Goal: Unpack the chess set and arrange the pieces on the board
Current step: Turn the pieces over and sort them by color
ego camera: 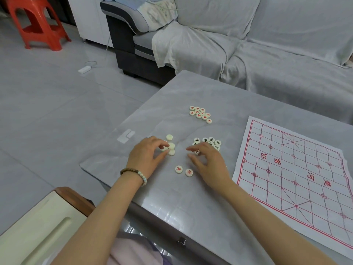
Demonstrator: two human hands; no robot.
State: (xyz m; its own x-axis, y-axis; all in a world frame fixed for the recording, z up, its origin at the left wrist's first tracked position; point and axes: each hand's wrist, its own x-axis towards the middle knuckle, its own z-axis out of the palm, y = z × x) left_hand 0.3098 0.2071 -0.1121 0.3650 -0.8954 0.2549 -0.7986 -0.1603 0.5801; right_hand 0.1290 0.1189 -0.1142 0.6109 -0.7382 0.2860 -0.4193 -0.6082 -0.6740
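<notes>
A paper board (pixel 298 173) with red grid lines lies flat on the right of the grey table (pixel 191 96), with no pieces on it. Round cream pieces lie in groups to its left: a red-lettered cluster (pixel 200 114) further back, a black-lettered cluster (pixel 209 142) partly under my right hand, several face-down pieces (pixel 169 137) by my left hand, and two red-lettered pieces (pixel 183 170) nearest me. My left hand (pixel 147 153) pinches a face-down piece (pixel 171 145) with thumb and forefinger. My right hand (pixel 208 161) hovers with curled fingers over a black-lettered piece (pixel 197 151); whether it grips that piece is unclear.
A sofa (pixel 267 44) under a grey cover stands behind the table. A red plastic stool (pixel 38 25) is at the far left on the tiled floor, where a white power strip (pixel 84 69) also lies. A cream chair (pixel 34 230) is at the bottom left.
</notes>
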